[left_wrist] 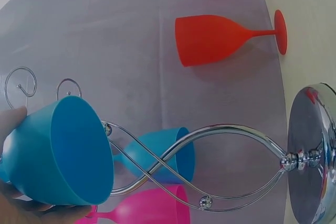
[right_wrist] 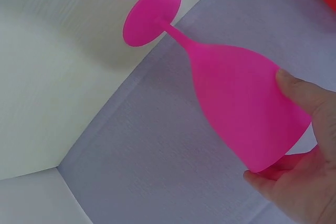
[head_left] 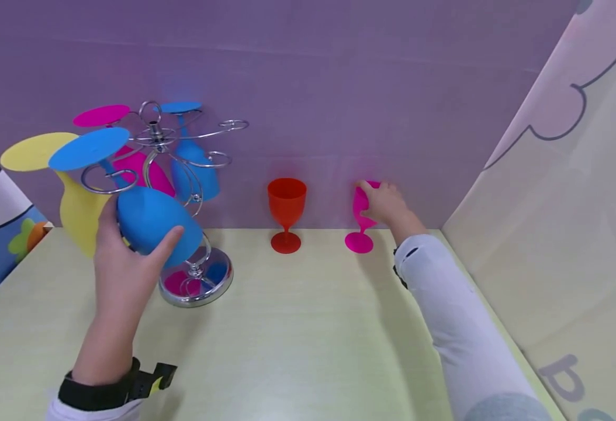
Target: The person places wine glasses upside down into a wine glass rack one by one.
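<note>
1. Here's the left hand [head_left: 124, 263], fingers and thumb wrapped round the bowl of the front blue goblet [head_left: 155, 219], foot up and tilted, its stem at a near ring; whether it's fully seated, I can't tell.
2. Well apart, the right hand [head_left: 387, 204] grips the front pink goblet [right_wrist: 239, 93] near its rim, foot down by the worktop [head_left: 308, 327]; contact there is hard to call.
3. Both goblets look like light, fairly stiff matte plastic, unlikely to shatter; the broad bowl offers the surest hold, the stem a slimmer pinch.
4. Beside the left hand, the chrome rack [head_left: 197, 300] carries a yellow goblet [head_left: 79, 207], a rear pink goblet [head_left: 158, 181] and a rear blue goblet [head_left: 194, 175], all upside down; its jutting rings could snag a foot.
5. Between the hands stands the red goblet [head_left: 287, 199], upright, a likely knock in any sideways sweep.
6. The purple backdrop [head_left: 339, 105] crowds the rear edge, the pale side panel [head_left: 539, 234] the right; the roomier path runs towards the person.
</note>
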Available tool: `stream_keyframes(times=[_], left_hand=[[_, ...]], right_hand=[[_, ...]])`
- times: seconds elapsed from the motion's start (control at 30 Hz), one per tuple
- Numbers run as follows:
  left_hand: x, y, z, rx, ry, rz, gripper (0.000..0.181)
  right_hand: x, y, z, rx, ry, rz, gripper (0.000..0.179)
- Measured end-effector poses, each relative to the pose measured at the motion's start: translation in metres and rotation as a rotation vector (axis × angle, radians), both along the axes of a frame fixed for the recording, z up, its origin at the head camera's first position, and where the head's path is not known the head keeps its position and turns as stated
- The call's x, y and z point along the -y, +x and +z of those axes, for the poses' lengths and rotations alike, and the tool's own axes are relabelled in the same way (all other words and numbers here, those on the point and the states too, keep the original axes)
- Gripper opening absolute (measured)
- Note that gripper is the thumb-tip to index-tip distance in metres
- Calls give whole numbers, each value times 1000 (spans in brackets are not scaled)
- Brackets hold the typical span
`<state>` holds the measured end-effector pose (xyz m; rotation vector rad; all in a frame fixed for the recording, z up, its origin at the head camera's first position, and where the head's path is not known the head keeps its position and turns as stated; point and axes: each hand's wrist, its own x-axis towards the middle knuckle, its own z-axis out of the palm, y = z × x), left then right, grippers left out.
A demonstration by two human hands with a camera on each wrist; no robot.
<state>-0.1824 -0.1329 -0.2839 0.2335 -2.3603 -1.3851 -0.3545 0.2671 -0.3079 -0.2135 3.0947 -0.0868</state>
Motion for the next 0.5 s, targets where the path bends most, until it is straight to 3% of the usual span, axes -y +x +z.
stream_keyframes(times=[0.33,0.5], left_hand=[[0,5,-3,-10,0,17,92],[-2,7,-4,-26,43,28,90]], right_hand=[[0,-1,-2,-5,-3,5,71],[0,-2,-3,-8,-3,-1,70]])
